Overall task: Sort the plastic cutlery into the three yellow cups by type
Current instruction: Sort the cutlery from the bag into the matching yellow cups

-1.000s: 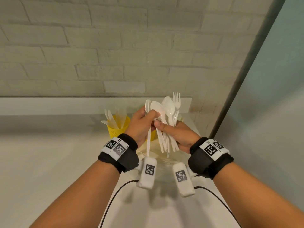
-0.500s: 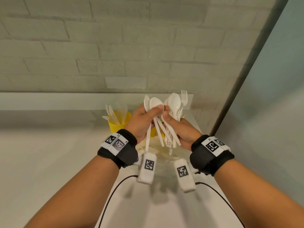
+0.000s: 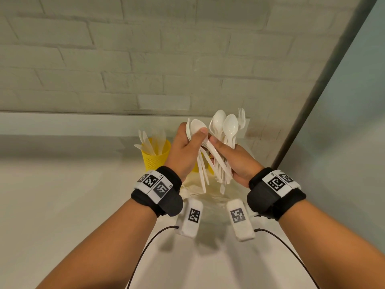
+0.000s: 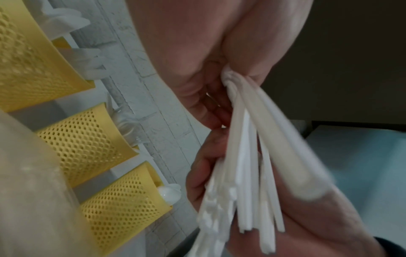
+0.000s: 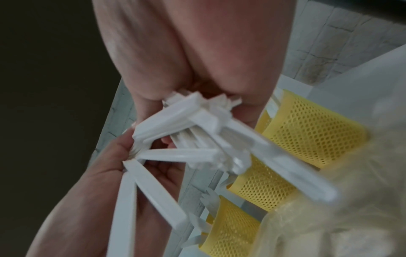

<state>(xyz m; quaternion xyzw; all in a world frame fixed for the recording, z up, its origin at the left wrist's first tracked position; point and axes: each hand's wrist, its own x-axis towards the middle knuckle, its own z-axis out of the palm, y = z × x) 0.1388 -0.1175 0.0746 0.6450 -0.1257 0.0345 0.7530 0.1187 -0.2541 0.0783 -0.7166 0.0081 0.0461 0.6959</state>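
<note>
In the head view my left hand (image 3: 193, 138) pinches a few white plastic spoons (image 3: 196, 127) by their necks, handles hanging down. Touching it on the right, my right hand (image 3: 227, 155) grips a fanned bundle of spoons (image 3: 229, 126) and a fork (image 3: 241, 116). Both hands are raised above three yellow mesh cups. The left cup (image 3: 156, 157) holds knives; the other two are mostly hidden behind my hands. In the left wrist view the middle cup (image 4: 83, 144) holds forks, and the nearest cup (image 4: 123, 208) holds a spoon. The handles (image 5: 197, 130) cross between my palms.
A clear plastic bag (image 3: 210, 195) lies on the white counter (image 3: 62, 205) under my hands, in front of the cups. A grey brick wall (image 3: 125, 59) stands just behind the cups, and a dark post (image 3: 312, 101) and glass panel close the right side.
My left hand went from pinching one spoon to holding a few taken from the right hand's bundle. Both hands have risen slightly with the cutlery.
</note>
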